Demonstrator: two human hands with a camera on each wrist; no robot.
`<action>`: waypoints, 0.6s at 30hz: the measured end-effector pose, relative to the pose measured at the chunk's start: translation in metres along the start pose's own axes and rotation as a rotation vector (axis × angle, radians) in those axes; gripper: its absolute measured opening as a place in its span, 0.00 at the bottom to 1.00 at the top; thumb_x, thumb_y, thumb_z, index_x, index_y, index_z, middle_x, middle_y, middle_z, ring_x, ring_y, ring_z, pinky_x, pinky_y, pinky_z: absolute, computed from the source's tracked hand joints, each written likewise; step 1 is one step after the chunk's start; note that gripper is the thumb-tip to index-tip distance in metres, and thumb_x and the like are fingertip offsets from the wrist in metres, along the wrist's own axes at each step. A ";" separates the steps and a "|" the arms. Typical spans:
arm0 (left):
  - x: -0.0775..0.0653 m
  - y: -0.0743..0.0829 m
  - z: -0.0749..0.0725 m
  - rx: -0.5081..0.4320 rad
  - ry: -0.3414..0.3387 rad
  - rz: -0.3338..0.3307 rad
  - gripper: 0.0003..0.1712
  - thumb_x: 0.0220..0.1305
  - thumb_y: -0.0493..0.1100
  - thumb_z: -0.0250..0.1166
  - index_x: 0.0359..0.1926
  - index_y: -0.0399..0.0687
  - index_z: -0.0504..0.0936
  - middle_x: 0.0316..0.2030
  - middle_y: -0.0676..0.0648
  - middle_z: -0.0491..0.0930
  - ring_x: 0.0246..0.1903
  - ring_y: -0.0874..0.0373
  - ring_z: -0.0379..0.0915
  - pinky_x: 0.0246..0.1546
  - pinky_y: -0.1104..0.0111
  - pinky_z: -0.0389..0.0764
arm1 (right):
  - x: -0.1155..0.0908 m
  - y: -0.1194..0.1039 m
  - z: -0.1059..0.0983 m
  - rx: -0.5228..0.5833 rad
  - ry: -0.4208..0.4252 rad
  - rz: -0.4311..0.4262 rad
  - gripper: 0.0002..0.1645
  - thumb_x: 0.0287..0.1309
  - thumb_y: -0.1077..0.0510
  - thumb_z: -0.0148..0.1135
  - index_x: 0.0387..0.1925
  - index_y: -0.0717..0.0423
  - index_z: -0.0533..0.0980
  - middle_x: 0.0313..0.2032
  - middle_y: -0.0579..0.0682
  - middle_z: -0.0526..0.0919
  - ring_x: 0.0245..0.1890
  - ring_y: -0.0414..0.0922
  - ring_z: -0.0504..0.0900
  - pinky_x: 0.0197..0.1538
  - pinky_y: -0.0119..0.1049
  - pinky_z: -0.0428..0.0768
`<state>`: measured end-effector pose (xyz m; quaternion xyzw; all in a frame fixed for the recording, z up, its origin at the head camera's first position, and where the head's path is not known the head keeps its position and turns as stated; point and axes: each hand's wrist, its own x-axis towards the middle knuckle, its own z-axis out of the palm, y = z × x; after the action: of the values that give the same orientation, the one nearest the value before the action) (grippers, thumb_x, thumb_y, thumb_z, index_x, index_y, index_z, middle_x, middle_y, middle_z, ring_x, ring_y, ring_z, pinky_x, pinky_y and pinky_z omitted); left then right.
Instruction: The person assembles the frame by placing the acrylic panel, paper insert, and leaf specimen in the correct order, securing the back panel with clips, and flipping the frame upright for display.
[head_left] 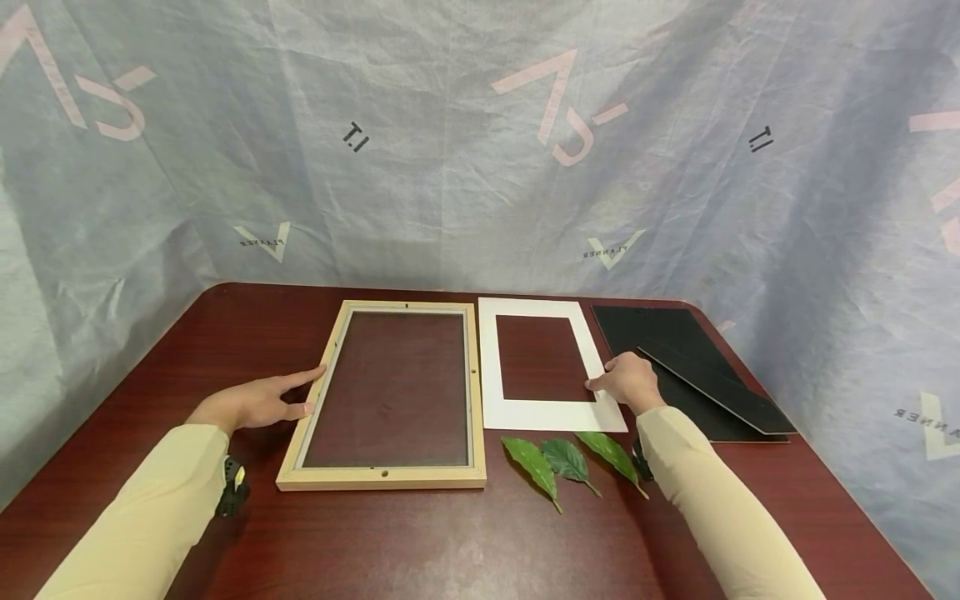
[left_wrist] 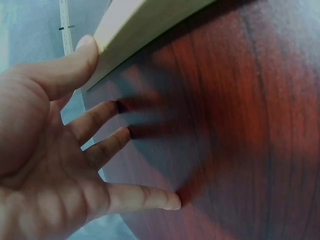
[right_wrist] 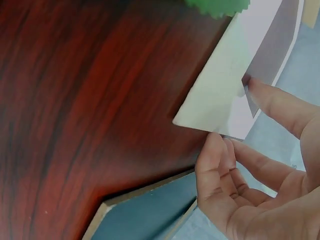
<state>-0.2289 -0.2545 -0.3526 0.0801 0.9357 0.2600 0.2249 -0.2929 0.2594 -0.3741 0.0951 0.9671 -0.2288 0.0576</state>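
A wooden picture frame (head_left: 381, 478) lies flat on the table, its inner panel see-through. My left hand (head_left: 251, 403) touches its left side with spread fingers. In the left wrist view, the thumb (left_wrist: 89, 55) meets the frame's wooden edge (left_wrist: 145, 30), and the other fingertips reach down to the tabletop. To the right lies a white picture mat (head_left: 551, 415) with a rectangular window. My right hand (head_left: 628, 383) pinches the mat's right border; the right wrist view puts the thumb (right_wrist: 280, 102) at the window and curled fingers (right_wrist: 215, 165) at the outer edge.
Three green leaves (head_left: 534, 467) lie in front of the mat. Two black boards (head_left: 652, 329) are at the right, one slanting over the other. A dark red wooden tabletop (head_left: 420, 550) bears everything, and a grey printed cloth (head_left: 442, 183) hangs behind and at the sides.
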 end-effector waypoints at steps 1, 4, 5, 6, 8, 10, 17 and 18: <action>0.000 0.000 0.000 -0.001 0.001 0.000 0.46 0.74 0.51 0.62 0.80 0.41 0.48 0.73 0.20 0.47 0.71 0.21 0.46 0.65 0.32 0.56 | 0.000 0.000 0.000 0.005 0.006 0.008 0.34 0.60 0.55 0.71 0.60 0.75 0.75 0.60 0.73 0.75 0.57 0.67 0.76 0.51 0.54 0.81; 0.001 0.002 0.000 0.000 0.002 -0.001 0.46 0.73 0.52 0.62 0.80 0.41 0.48 0.73 0.21 0.47 0.71 0.22 0.46 0.65 0.31 0.56 | 0.001 0.001 0.000 0.022 0.018 0.025 0.32 0.60 0.56 0.71 0.59 0.74 0.76 0.59 0.72 0.76 0.56 0.66 0.77 0.51 0.54 0.81; 0.001 0.002 0.000 0.001 0.002 -0.001 0.46 0.73 0.52 0.62 0.80 0.41 0.48 0.73 0.21 0.47 0.71 0.22 0.46 0.65 0.31 0.56 | 0.001 0.001 0.000 0.030 0.020 0.029 0.31 0.59 0.57 0.71 0.58 0.74 0.76 0.58 0.72 0.76 0.55 0.66 0.77 0.51 0.55 0.81; 0.001 0.002 0.000 0.001 0.003 0.000 0.47 0.73 0.52 0.62 0.80 0.41 0.48 0.73 0.21 0.47 0.71 0.22 0.46 0.65 0.31 0.56 | 0.001 0.002 0.000 0.035 0.020 0.030 0.31 0.59 0.57 0.71 0.58 0.74 0.76 0.58 0.72 0.76 0.54 0.65 0.78 0.51 0.55 0.81; 0.002 0.002 0.000 0.001 0.001 -0.001 0.46 0.74 0.52 0.62 0.80 0.41 0.47 0.73 0.21 0.47 0.71 0.22 0.46 0.65 0.32 0.56 | 0.001 0.002 -0.001 0.041 0.014 0.027 0.31 0.59 0.57 0.71 0.58 0.74 0.76 0.58 0.72 0.76 0.53 0.65 0.78 0.50 0.55 0.81; 0.002 0.001 0.000 0.001 -0.003 -0.002 0.46 0.74 0.52 0.62 0.80 0.41 0.47 0.73 0.21 0.47 0.71 0.22 0.45 0.65 0.32 0.56 | 0.001 0.002 -0.002 0.047 0.002 0.023 0.32 0.59 0.56 0.71 0.58 0.75 0.75 0.58 0.73 0.76 0.51 0.64 0.80 0.49 0.54 0.81; 0.005 -0.003 0.002 0.014 -0.012 0.043 0.46 0.74 0.51 0.61 0.80 0.40 0.46 0.73 0.20 0.47 0.71 0.22 0.46 0.65 0.33 0.57 | 0.002 0.001 -0.004 0.063 -0.033 0.022 0.30 0.62 0.55 0.68 0.58 0.74 0.76 0.54 0.70 0.79 0.39 0.56 0.84 0.37 0.45 0.83; 0.006 -0.004 0.003 0.015 -0.013 0.063 0.46 0.74 0.51 0.61 0.80 0.39 0.46 0.73 0.20 0.47 0.71 0.21 0.45 0.65 0.32 0.56 | 0.002 0.001 -0.005 0.079 -0.034 0.028 0.29 0.62 0.55 0.68 0.57 0.73 0.77 0.54 0.69 0.79 0.38 0.55 0.84 0.36 0.44 0.83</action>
<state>-0.2327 -0.2554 -0.3589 0.1131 0.9330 0.2594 0.2222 -0.2951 0.2628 -0.3709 0.1068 0.9548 -0.2676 0.0736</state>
